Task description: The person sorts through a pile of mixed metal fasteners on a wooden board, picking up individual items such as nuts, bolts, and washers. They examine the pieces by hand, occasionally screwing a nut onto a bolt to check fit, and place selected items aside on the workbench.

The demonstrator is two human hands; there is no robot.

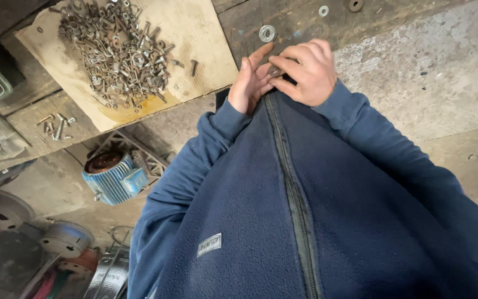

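Up close against the chest, both hands meet over the edge of a worn wooden bench [300, 25]. Left hand [252, 83] held edge-on, palm turned inward, fingers loosely extended and pointing up toward a flat steel washer [267, 33] lying just beyond the index fingertip, apart from it. Right hand [305, 72] curled over from the other side, fingertips pinched narrow against the left palm around something small; too hidden to tell what, or whether anything is truly held. Washer straight ahead of the left fingertips, nearer to that hand than to the right. Further left, well apart, a heap of rusty bolts and nuts [117, 50] spread on a pale board [195, 33]. Below, a zipped blue fleece jacket [316, 221] fills most of the view; a blue ribbed electric motor [112, 177] sits on the floor.
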